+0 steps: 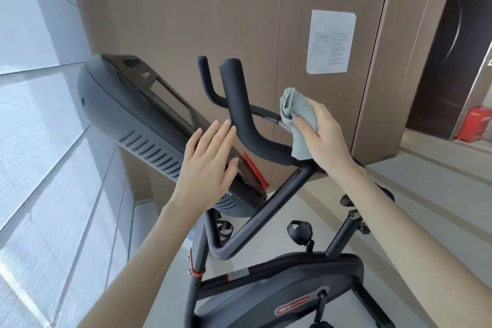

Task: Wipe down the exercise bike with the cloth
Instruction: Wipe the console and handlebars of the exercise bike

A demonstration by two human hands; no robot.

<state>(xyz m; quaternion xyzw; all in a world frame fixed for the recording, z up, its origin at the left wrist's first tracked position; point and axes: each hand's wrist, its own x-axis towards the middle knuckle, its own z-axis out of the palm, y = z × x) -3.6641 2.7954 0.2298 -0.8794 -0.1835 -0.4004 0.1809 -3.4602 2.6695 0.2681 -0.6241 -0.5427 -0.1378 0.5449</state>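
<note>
Your right hand (327,138) grips the bunched cloth (300,114) against the exercise bike (266,210) handlebar (239,106), mid-wipe. Your left hand (210,160) lies flat, fingers straight, at the console (127,104) edge. Next, probably draw the cloth along the bar's bend.

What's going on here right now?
A person is wiping a bike. The right hand grips a bunched grey-green cloth and holds it against the handlebar, by the far side of the bar. The left hand is open, fingers straight, at the console edge. Whether it touches the console is unclear.
</note>
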